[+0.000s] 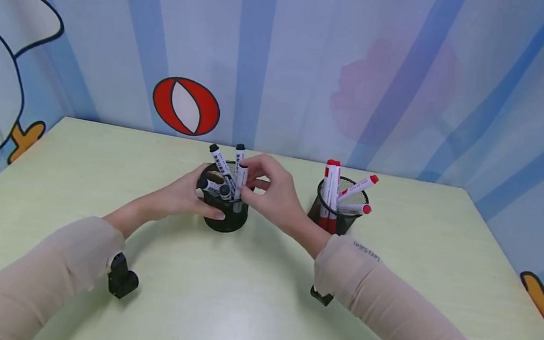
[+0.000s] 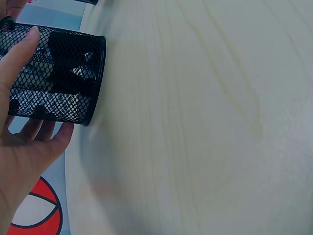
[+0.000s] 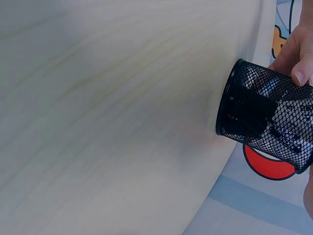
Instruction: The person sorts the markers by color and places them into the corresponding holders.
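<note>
My left hand point(image 1: 183, 193) grips a black mesh pen cup point(image 1: 225, 219) from its left side, the thumb lying across the front. In the left wrist view, that thumb and the fingers wrap round the mesh cup point(image 2: 73, 81). Several white markers with black caps lean in the cup, among them one marker point(image 1: 221, 160) tilted up to the left. My right hand point(image 1: 274, 192) pinches a white marker point(image 1: 240, 182) between thumb and fingers at the cup's right rim. The lower end of this marker shows through the mesh, inside the cup.
Right of my right hand stands a second black mesh cup point(image 1: 345, 222) holding several red-capped markers point(image 1: 358, 187). The pale wooden table point(image 1: 221, 300) ends at a blue striped curtain point(image 1: 290, 74) behind. A small black device hangs under each sleeve.
</note>
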### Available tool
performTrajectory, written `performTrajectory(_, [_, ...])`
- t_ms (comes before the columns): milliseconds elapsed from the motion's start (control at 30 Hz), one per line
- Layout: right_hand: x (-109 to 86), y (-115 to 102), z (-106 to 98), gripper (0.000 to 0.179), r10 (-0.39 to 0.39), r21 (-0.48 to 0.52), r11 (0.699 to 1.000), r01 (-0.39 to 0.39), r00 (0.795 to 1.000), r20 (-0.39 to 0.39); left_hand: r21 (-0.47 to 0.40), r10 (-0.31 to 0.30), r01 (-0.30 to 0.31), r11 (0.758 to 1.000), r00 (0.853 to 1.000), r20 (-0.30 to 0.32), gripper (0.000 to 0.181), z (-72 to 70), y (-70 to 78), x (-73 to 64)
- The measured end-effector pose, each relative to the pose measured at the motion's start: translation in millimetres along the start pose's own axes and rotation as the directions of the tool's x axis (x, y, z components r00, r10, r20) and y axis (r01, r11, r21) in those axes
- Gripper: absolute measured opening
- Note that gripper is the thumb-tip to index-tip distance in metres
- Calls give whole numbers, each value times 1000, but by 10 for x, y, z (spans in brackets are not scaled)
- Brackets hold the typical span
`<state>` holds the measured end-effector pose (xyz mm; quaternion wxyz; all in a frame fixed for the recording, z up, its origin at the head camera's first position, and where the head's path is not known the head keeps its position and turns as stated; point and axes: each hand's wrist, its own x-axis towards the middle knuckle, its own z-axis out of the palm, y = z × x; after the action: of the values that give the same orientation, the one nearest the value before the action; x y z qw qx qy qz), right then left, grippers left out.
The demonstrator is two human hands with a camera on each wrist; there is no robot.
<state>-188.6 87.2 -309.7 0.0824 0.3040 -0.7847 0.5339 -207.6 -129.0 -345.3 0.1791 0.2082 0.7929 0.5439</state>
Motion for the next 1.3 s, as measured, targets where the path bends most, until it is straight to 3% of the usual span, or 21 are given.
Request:
performTrajectory(467, [-24,-31,-15,38,1,11,1000,-1,1000,1,7,-36,36,999,999,-20,95,-3,-48,-19])
performTrajectory(867, [-50,-117,-195,36,39,-17,999,-39,999,-25,-14,-34,34,999,999,-4,98,-26,-61,-33])
performTrajectory(1100, [-83,-269,-518,39,39,-56,998,-37,998,42,121,-86,86,989,996,-7,99,-122,-37,-129])
performTrajectory(1300, [-125,-506,-1055,38,-27,-120,992,43,991,128,247,-53,54,968,999,-10,83,-326,89,-297])
